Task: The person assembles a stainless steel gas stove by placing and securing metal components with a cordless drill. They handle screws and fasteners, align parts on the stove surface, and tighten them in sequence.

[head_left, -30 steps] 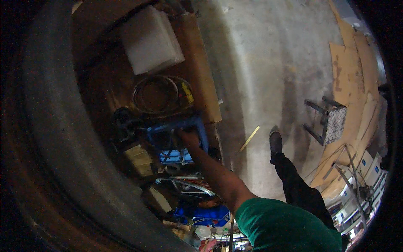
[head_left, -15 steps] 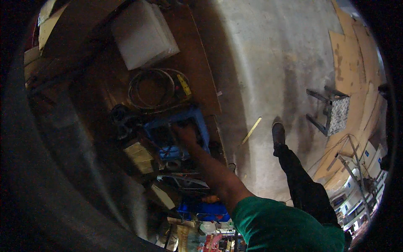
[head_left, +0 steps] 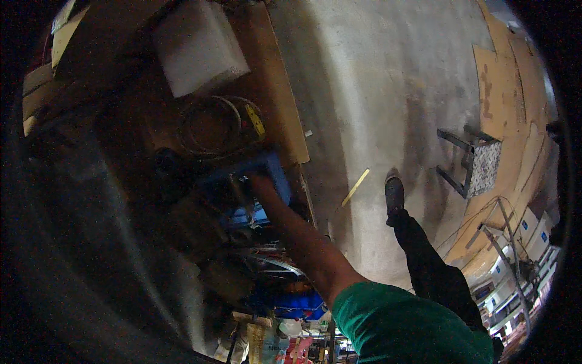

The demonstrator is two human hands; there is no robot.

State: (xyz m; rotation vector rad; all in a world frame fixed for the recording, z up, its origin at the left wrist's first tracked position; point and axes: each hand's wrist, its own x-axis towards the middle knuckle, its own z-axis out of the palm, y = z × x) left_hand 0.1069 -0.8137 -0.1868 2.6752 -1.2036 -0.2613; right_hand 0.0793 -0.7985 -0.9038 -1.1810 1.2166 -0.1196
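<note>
My left hand point(head_left: 260, 184) reaches down into a blue open box point(head_left: 279, 174) at the left of centre. Its fingers are closed and dim. A long grey metal piece point(head_left: 244, 197) with a shiny end is at the fingertips and seems to be held there; its kind is too dark to make out. Beside the box, just beyond it, lies a coil of cable point(head_left: 238, 118) next to a yellow tool point(head_left: 255, 119). My right hand does not show.
A white block-shaped box point(head_left: 200, 51) stands on brown cardboard point(head_left: 285, 91). My shoe point(head_left: 394, 195) is on the concrete floor near a yellow strip point(head_left: 356, 187). To the right stands a low metal stool point(head_left: 485, 167). A blue bin point(head_left: 291, 305) lies below my forearm.
The long grey metal piece now shows raised at my left fingertips over the blue box. The whole scene has shifted slightly left in the view.
</note>
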